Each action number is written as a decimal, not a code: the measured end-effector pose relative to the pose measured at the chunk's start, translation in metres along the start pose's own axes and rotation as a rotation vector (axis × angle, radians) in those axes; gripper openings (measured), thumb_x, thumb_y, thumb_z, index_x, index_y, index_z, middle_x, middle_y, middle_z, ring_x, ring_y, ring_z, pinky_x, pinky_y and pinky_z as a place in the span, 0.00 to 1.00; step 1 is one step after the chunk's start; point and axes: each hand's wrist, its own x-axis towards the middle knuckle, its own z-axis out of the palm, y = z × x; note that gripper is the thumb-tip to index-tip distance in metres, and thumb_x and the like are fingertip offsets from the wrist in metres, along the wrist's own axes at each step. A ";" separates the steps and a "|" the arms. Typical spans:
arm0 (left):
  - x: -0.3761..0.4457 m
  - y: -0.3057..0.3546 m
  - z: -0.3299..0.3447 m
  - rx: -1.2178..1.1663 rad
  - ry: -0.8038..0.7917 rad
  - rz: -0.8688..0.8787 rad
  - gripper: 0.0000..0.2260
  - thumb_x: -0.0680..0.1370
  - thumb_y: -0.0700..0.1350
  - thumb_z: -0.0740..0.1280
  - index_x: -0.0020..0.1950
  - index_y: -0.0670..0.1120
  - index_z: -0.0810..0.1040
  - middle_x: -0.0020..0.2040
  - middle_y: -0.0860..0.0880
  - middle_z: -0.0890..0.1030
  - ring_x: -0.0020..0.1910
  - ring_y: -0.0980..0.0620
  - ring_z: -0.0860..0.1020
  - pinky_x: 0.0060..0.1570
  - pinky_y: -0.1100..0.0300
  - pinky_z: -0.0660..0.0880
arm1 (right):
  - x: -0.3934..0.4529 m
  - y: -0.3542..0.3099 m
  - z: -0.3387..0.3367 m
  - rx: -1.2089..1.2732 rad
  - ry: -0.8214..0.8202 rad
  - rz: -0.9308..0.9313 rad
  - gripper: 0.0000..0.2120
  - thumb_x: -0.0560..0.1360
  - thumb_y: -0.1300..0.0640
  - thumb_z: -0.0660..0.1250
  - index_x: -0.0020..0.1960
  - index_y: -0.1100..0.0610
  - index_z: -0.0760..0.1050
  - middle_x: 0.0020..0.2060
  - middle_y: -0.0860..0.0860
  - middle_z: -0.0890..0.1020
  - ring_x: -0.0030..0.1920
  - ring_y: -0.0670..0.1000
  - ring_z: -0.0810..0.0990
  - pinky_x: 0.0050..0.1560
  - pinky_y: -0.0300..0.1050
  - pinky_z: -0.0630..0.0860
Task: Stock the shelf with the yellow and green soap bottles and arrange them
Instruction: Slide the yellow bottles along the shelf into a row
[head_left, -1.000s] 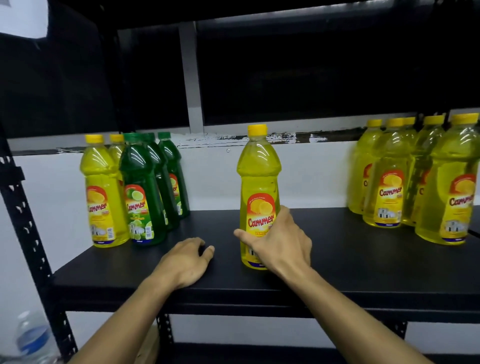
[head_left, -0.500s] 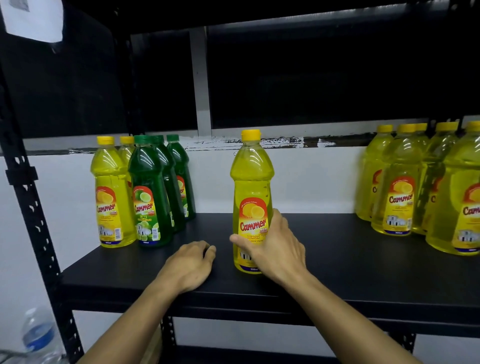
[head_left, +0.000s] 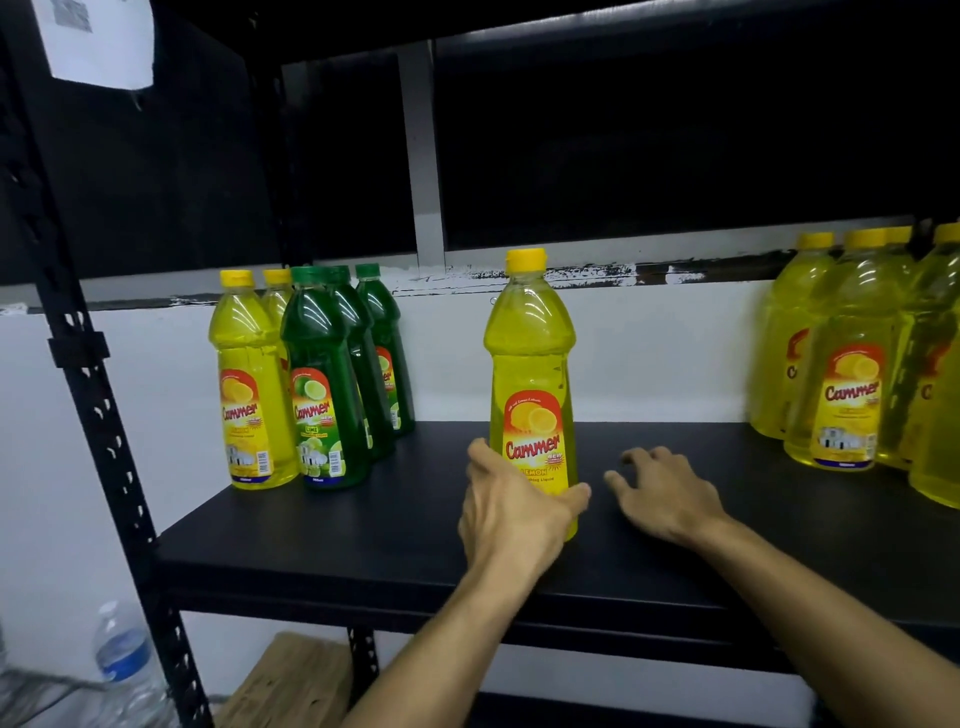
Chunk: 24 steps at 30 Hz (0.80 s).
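A yellow lemon soap bottle (head_left: 530, 364) stands upright in the middle of the black shelf (head_left: 363, 530). My left hand (head_left: 511, 514) grips its lower part, thumb and fingers curled round the base. Just right of the bottle, my right hand (head_left: 667, 496) lies on the shelf board with spread fingers and holds nothing. At the shelf's left end stand two yellow bottles (head_left: 249, 384) beside three green lime bottles (head_left: 322, 384) in rows. Several more yellow bottles (head_left: 852, 364) are grouped at the right end.
A black perforated upright post (head_left: 98, 395) bounds the shelf on the left. Below it, on the floor, are a clear water bottle (head_left: 122, 654) and a wooden piece (head_left: 291, 680). A sheet of paper (head_left: 98, 41) hangs at the top left.
The hands have swapped: my right hand let go of the middle yellow bottle and moved right, and my left hand came off the shelf board and took hold of it.
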 end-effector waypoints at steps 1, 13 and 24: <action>0.004 0.001 0.002 0.019 0.013 -0.004 0.41 0.63 0.64 0.77 0.63 0.50 0.57 0.57 0.51 0.73 0.52 0.49 0.76 0.47 0.55 0.74 | 0.002 -0.002 0.002 -0.017 -0.021 -0.007 0.27 0.80 0.40 0.54 0.74 0.52 0.63 0.71 0.53 0.66 0.71 0.55 0.63 0.65 0.55 0.66; 0.127 -0.052 -0.010 -0.004 0.034 -0.046 0.42 0.64 0.55 0.80 0.66 0.45 0.56 0.61 0.44 0.70 0.58 0.42 0.74 0.55 0.50 0.75 | 0.025 -0.019 0.021 -0.102 -0.191 -0.080 0.37 0.77 0.32 0.49 0.78 0.53 0.56 0.77 0.53 0.56 0.77 0.54 0.52 0.75 0.51 0.50; 0.199 -0.060 0.015 -0.024 0.156 -0.195 0.41 0.68 0.54 0.78 0.70 0.42 0.57 0.64 0.41 0.72 0.62 0.39 0.73 0.53 0.49 0.73 | 0.027 -0.015 0.024 -0.078 -0.170 -0.064 0.37 0.75 0.29 0.50 0.77 0.50 0.57 0.77 0.50 0.56 0.76 0.54 0.53 0.73 0.50 0.54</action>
